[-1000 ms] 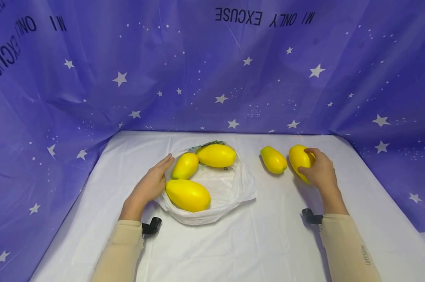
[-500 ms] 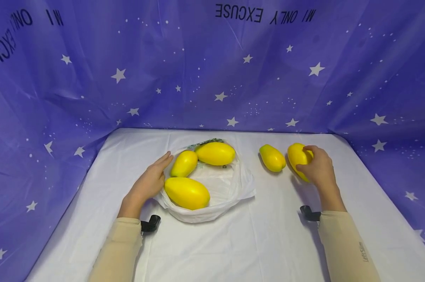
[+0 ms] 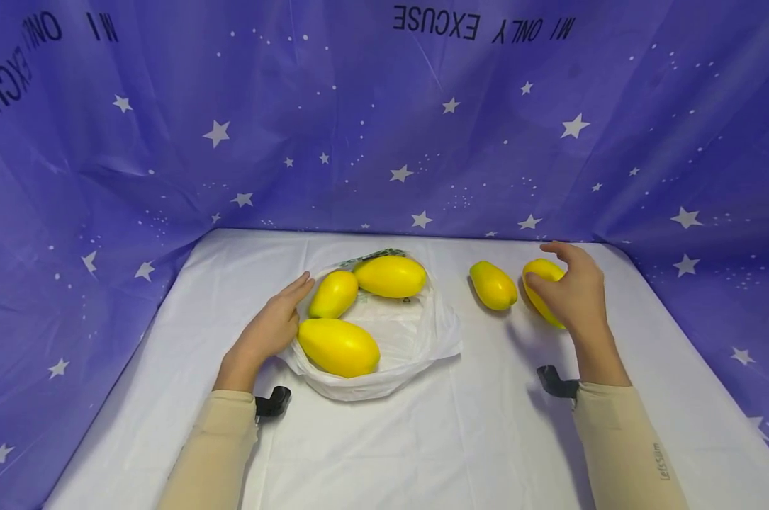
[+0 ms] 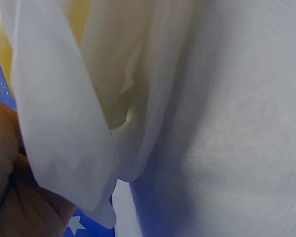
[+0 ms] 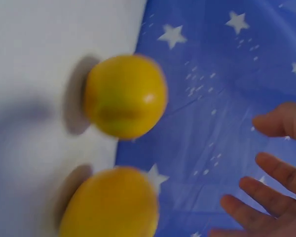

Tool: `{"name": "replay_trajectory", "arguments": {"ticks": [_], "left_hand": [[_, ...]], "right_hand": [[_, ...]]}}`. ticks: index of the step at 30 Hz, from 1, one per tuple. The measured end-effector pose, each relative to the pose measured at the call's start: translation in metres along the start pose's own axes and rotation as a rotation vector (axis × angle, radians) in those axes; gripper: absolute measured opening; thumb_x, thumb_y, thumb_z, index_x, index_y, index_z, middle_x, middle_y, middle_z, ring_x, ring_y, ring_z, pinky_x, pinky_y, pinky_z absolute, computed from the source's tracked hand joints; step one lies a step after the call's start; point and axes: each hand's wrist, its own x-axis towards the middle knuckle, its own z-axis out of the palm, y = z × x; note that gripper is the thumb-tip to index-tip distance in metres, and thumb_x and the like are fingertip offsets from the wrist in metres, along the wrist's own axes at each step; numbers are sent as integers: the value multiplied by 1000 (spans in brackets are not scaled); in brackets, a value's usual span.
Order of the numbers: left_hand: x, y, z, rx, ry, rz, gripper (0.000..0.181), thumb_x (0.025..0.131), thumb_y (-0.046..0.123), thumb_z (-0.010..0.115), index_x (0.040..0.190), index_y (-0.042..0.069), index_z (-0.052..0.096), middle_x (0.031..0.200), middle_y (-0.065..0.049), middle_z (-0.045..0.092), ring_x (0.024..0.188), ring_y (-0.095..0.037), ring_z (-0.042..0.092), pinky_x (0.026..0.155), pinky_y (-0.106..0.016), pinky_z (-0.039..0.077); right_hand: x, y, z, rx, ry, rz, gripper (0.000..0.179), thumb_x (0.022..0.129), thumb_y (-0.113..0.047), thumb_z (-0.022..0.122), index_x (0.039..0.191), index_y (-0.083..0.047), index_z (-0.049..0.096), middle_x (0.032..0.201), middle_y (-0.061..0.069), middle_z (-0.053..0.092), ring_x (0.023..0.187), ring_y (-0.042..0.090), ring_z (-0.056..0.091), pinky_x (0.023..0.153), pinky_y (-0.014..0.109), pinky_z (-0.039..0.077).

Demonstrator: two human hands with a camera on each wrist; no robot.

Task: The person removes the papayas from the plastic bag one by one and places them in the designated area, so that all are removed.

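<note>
My left hand (image 3: 272, 330) lies along the left side of a white plastic bag (image 3: 358, 391), its fingers straight against the edge; the thumb is hidden in the head view. In the left wrist view the bag's folds (image 4: 64, 128) cover part of the hand (image 4: 24, 197). Inside the bag are a large yellow papaya (image 3: 339, 347), a smaller papaya (image 3: 334, 295) and another large papaya (image 3: 390, 277). My right hand (image 3: 575, 287) hovers over a papaya (image 3: 542, 270) at the right, thumb and fingers spread apart and holding nothing. A small papaya (image 3: 493, 286) lies just left of it.
A white cloth (image 3: 473, 439) covers the table. Purple sheeting with white stars (image 3: 384, 127) hangs behind it and along both sides. Black camera mounts stick out from the wrists, one on the left (image 3: 273, 402) and one on the right (image 3: 556, 383).
My right hand has let go of the rightmost papaya, lifting off it with the fingers spreading. The papaya stays on the table. My left hand stays at the bag.
</note>
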Motion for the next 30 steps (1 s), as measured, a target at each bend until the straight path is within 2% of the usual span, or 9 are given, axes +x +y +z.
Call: {"name": "replay_trajectory", "arguments": {"ticks": [6,15,20,24,30], "left_hand": [[-1,-1,0,-10,1,0,62,91,-10,34,152,3,31,161,-9,18,145,-33,21,117,-51,20],[-1,-3,1,-6,21,10,62,91,-9,35,151,2,32,161,-8,20,144,-33,23,117,-51,21],[-2,0,-1,-9,15,1,63,91,-10,35,152,3,31,161,-8,19,145,-31,22,117,-50,20],[-1,2,-2,-14,9,10,63,90,-10,34,152,2,31,161,-9,19,145,-31,22,118,-49,20],[0,1,-1,-15,9,17,63,89,-10,34,151,2,31,161,-8,19,145,-31,22,118,-49,20]], "right_hand": [[-3,-29,6,162,-45,-94,52,81,-20,77,130,-13,61,134,7,56,123,29,51,104,52,43],[-13,-74,22,301,-126,-288,53,75,-6,77,126,-13,64,138,-3,53,121,24,52,103,54,43],[-21,-99,34,291,-174,-386,53,76,-12,79,126,-18,64,138,-9,53,123,20,51,102,52,45],[-29,-114,46,251,-217,-461,54,76,-15,79,128,-19,63,141,-4,51,129,21,47,100,52,47],[-39,-129,65,271,-291,-534,54,75,-11,78,127,-15,62,141,6,52,132,22,45,103,50,44]]}}
